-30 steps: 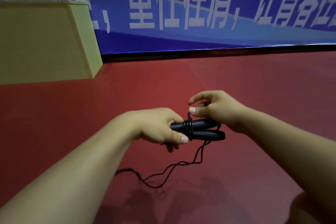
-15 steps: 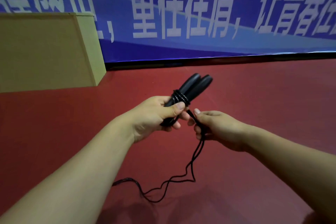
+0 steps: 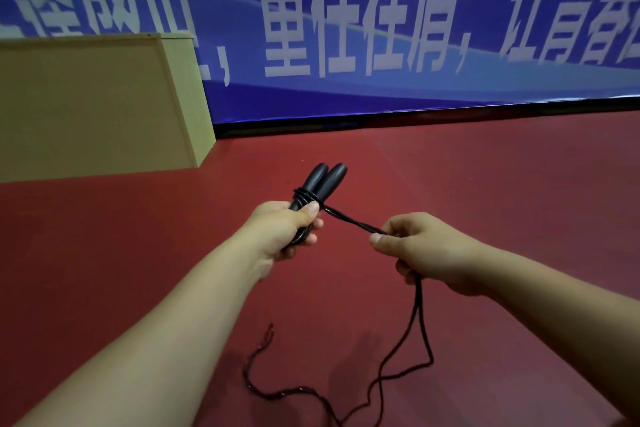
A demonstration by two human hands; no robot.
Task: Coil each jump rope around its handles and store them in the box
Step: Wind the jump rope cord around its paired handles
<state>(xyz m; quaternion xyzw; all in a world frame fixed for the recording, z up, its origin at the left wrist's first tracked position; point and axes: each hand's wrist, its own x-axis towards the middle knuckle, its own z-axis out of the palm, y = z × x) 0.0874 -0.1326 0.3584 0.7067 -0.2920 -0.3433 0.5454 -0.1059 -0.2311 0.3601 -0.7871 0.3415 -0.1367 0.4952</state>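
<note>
**A:** Which step is in hand here?

**B:** Coiling, by the look of it. The left hand (image 3: 287,229) grips the two black handles (image 3: 320,184) held side by side, their far ends pointing up and away toward the box (image 3: 93,107). A few turns of rope (image 3: 349,220) already circle the handles just above the thumb.

**A:** And the right hand?

**B:** The right hand (image 3: 426,250) pinches a doubled strand between thumb and fingers, drawn taut from the coils across to it. Both grips are closed: the left wrapped round the handles, the right nipping the rope.

**A:** How much rope is left?

**B:** Plenty. Below the right hand the slack drops to the red floor (image 3: 485,184) and trails in loose bends toward the lower edge of the view, where part of it runs out of sight. I judge the winding well short of done.

**A:** What does the next move call for?

**B:** Likely another pass of the strand round the handles, kept tight so the turns sit beside one another and do not slip. The right hand would need to feed slack through as it goes.

**A:** And the box?

**B:** It stands on the floor at the left, against the blue banner (image 3: 381,28), well apart from the hands. Its inside cannot be seen from here.
</note>
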